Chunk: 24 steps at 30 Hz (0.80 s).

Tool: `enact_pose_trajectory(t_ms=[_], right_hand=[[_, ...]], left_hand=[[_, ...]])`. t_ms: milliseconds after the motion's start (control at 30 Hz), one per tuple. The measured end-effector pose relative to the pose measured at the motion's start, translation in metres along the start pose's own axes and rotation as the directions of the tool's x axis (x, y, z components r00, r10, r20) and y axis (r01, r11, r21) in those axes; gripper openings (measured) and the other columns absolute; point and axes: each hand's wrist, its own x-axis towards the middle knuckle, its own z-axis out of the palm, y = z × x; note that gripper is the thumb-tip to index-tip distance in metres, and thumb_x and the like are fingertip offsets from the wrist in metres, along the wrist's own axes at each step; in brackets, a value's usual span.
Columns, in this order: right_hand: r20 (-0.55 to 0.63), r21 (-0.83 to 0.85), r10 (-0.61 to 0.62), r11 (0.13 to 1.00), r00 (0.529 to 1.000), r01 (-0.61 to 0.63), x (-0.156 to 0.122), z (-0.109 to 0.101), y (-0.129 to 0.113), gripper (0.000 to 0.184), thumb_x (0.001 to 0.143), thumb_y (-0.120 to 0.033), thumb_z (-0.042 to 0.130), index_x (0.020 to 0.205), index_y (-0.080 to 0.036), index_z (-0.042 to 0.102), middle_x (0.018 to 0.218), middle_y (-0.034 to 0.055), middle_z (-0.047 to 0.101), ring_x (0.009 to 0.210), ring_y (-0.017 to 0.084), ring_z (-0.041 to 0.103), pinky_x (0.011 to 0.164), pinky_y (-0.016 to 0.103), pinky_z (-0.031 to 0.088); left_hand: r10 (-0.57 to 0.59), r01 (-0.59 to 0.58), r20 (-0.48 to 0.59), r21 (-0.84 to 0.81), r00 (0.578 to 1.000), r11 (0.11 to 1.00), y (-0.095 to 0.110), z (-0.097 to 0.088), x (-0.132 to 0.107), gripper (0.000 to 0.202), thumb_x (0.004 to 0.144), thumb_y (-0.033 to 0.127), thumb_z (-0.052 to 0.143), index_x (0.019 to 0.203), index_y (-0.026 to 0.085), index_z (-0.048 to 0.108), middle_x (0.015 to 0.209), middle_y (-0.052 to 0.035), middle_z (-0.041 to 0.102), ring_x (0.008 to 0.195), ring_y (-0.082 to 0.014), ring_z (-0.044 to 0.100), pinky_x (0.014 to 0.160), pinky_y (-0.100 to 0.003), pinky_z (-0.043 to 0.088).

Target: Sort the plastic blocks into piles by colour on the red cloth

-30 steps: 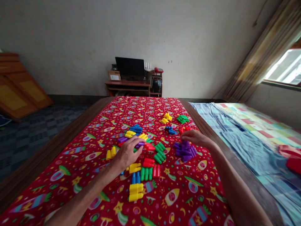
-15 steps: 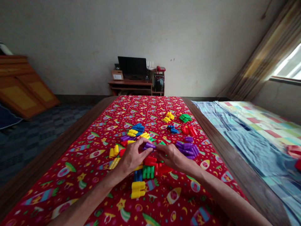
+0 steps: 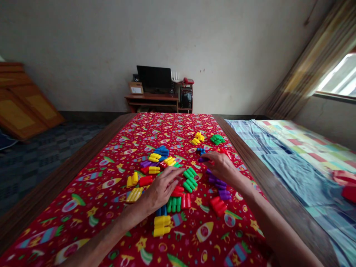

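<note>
My right hand (image 3: 218,163) is over the right side of the cloth, its fingers closed on a purple plastic block (image 3: 203,160). Just beyond it lie small blue blocks (image 3: 200,151), and red blocks (image 3: 224,151) are partly hidden behind the hand. Below the hand is a pile of purple blocks (image 3: 218,181). My left hand (image 3: 164,185) hovers over the mixed pile with fingers stretched out, holding nothing. Close to its fingertips are green blocks (image 3: 190,180) and a red block (image 3: 178,191). Yellow blocks (image 3: 162,226) lie nearer to me.
A red patterned cloth (image 3: 111,218) covers the table. Yellow blocks (image 3: 197,138) and green blocks (image 3: 217,139) form small groups farther back. One red block (image 3: 218,206) lies at the near right. A bed (image 3: 294,170) stands to the right, a monitor (image 3: 154,78) against the wall.
The purple block has passed from between both hands into my right hand, which has moved right and away from me. My left hand has let go and its fingers have straightened.
</note>
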Motion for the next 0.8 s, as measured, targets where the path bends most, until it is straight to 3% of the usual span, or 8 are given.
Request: enact_pose_trajectory(t_ms=[100, 200, 333, 433, 500, 600, 700, 800], right_hand=[[0.135, -0.318, 0.275, 0.922, 0.952, -0.221, 0.0, -0.023, 0.023, 0.02, 0.087, -0.019, 0.055, 0.097, -0.019, 0.072, 0.084, 0.0088, 0.072, 0.077, 0.019, 0.067, 0.062, 0.024, 0.041], [0.224, -0.465, 0.393, 0.847, 0.892, -0.257, -0.003, -0.032, 0.034, 0.015, 0.085, -0.019, 0.059, 0.089, -0.02, 0.074, 0.081, 0.0074, 0.072, 0.074, 0.018, 0.067, 0.056, 0.022, 0.038], [0.3, -0.492, 0.367, 0.851, 0.881, -0.187, -0.005, -0.036, 0.032, 0.02, 0.089, -0.028, 0.06, 0.077, -0.018, 0.073, 0.072, 0.0073, 0.069, 0.067, 0.016, 0.065, 0.051, 0.023, 0.034], [0.248, -0.544, 0.386, 0.815, 0.889, -0.202, -0.003, -0.039, 0.023, 0.032, 0.095, -0.026, 0.048, 0.075, -0.016, 0.07, 0.067, 0.0079, 0.066, 0.058, 0.014, 0.06, 0.049, 0.024, 0.03], [0.216, -0.54, 0.369, 0.816, 0.904, -0.205, -0.003, -0.041, 0.017, 0.03, 0.095, -0.022, 0.046, 0.078, -0.016, 0.069, 0.067, 0.0071, 0.065, 0.055, 0.012, 0.057, 0.05, 0.024, 0.028], [0.214, -0.466, 0.297, 0.868, 0.931, -0.17, -0.006, -0.043, 0.012, 0.026, 0.094, -0.02, 0.046, 0.081, -0.017, 0.068, 0.068, 0.006, 0.065, 0.058, 0.012, 0.057, 0.052, 0.024, 0.027], [0.185, -0.379, 0.204, 0.917, 0.961, -0.122, -0.009, -0.045, 0.016, 0.023, 0.093, -0.021, 0.047, 0.085, -0.018, 0.069, 0.071, 0.0054, 0.066, 0.061, 0.012, 0.057, 0.054, 0.024, 0.028], [0.115, -0.336, 0.195, 0.931, 0.974, -0.146, -0.009, -0.047, 0.026, 0.027, 0.094, -0.028, 0.046, 0.089, -0.018, 0.07, 0.067, 0.0045, 0.065, 0.058, 0.013, 0.056, 0.054, 0.024, 0.028]], left_hand=[[0.056, -0.057, 0.095, 0.003, 0.994, 0.998, 0.008, 0.004, -0.005, 0.037, 0.096, 0.015, 0.038, 0.124, 0.023, 0.06, 0.116, -0.008, 0.062, 0.108, -0.0184, 0.061, 0.096, -0.03, 0.051], [0.147, -0.148, 0.227, -0.012, 0.963, 0.989, 0.026, 0.012, -0.01, 0.038, 0.096, 0.011, 0.038, 0.127, 0.023, 0.057, 0.121, -0.0078, 0.061, 0.112, -0.0169, 0.059, 0.097, -0.027, 0.05], [0.297, -0.33, 0.392, 0.018, 0.87, 0.944, 0.061, 0.029, -0.007, 0.035, 0.095, 0.015, 0.044, 0.127, 0.022, 0.056, 0.129, -0.0079, 0.059, 0.125, -0.0199, 0.051, 0.108, -0.032, 0.042], [0.316, -0.412, 0.488, 0.099, 0.813, 0.906, 0.081, 0.052, 0.0, 0.03, 0.096, 0.029, 0.049, 0.125, 0.023, 0.057, 0.133, -0.0069, 0.057, 0.129, -0.024, 0.046, 0.11, -0.039, 0.039], [0.271, -0.415, 0.505, 0.196, 0.819, 0.889, 0.086, 0.069, 0.002, 0.029, 0.096, 0.031, 0.049, 0.122, 0.022, 0.056, 0.132, -0.0078, 0.056, 0.127, -0.0262, 0.047, 0.106, -0.042, 0.042], [0.189, -0.396, 0.522, 0.319, 0.832, 0.861, 0.084, 0.083, 0.001, 0.027, 0.093, 0.017, 0.048, 0.118, 0.019, 0.056, 0.123, -0.01, 0.058, 0.119, -0.0269, 0.052, 0.097, -0.041, 0.048], [0.129, -0.377, 0.559, 0.354, 0.819, 0.856, 0.075, 0.076, -0.005, 0.037, 0.086, 0.015, 0.054, 0.123, 0.018, 0.052, 0.123, -0.012, 0.058, 0.119, -0.0288, 0.051, 0.095, -0.04, 0.048], [0.096, -0.305, 0.484, 0.375, 0.87, 0.875, 0.061, 0.06, -0.013, 0.04, 0.086, 0.013, 0.052, 0.125, 0.019, 0.051, 0.125, -0.0106, 0.059, 0.119, -0.0267, 0.052, 0.097, -0.038, 0.047]])
